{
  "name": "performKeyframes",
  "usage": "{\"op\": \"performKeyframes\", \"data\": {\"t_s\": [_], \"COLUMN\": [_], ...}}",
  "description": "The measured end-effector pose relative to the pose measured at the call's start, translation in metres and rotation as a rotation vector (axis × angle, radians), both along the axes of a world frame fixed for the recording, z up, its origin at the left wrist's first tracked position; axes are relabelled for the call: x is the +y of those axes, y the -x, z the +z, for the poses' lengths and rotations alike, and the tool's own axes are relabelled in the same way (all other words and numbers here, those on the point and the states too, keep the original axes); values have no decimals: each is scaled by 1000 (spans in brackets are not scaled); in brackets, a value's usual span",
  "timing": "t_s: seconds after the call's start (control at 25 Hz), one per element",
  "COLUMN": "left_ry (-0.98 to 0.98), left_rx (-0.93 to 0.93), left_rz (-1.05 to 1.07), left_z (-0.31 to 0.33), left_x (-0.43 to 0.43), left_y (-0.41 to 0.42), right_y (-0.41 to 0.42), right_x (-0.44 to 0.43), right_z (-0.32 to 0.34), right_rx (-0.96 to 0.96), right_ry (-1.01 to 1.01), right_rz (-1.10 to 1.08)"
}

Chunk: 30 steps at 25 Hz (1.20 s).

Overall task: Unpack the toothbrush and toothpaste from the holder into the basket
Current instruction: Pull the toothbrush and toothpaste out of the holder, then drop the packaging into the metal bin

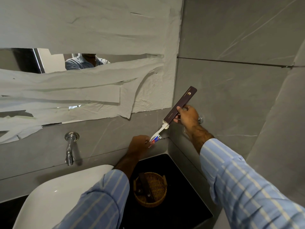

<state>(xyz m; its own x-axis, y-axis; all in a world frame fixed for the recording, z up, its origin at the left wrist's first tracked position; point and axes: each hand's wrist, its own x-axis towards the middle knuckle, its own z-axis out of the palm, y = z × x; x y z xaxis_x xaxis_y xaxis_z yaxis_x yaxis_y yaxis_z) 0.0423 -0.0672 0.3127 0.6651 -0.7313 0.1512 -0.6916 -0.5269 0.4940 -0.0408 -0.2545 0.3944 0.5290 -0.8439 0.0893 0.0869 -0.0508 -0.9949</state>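
My right hand (pixel 188 115) grips a long dark maroon holder box (pixel 180 105), tilted with its open end pointing down-left. From that open end a white toothbrush (pixel 159 130) sticks out. My left hand (pixel 139 144) pinches the toothbrush's lower end together with a small red, white and blue toothpaste tube (pixel 155 139). Below, on the dark counter, stands a round wicker basket (pixel 158 198) holding other dark boxes (pixel 145 185).
A white basin (pixel 66 190) sits at lower left under a chrome wall spout (pixel 70 147). The mirror (pixel 74 63) is largely covered with paper strips. Grey tiled walls meet in a corner right behind my hands. A chrome knob (pixel 201 119) is on the right wall.
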Motion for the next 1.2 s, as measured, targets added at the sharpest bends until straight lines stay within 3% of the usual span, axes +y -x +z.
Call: {"op": "performKeyframes", "data": {"t_s": [0.32, 0.44, 0.6, 0.68, 1.04, 1.2], "left_ry": [31, 238, 422, 377, 102, -75], "left_rx": [63, 300, 825, 939, 1113, 1127], "left_rz": [158, 228, 216, 241, 238, 179], "left_z": [-17, -18, -44, -66, -175, -225], "left_x": [19, 12, -4, -10, -35, -41], "left_y": [3, 16, 40, 52, 137, 176], "right_y": [28, 42, 72, 92, 195, 244], "right_x": [-4, 2, 12, 16, 37, 42], "right_z": [-1, -28, -83, -116, -244, -297], "right_rx": [16, 110, 237, 300, 508, 599], "right_ry": [104, 51, -83, -144, -483, -623], "right_rz": [-56, 12, 81, 84, 72, -32]}}
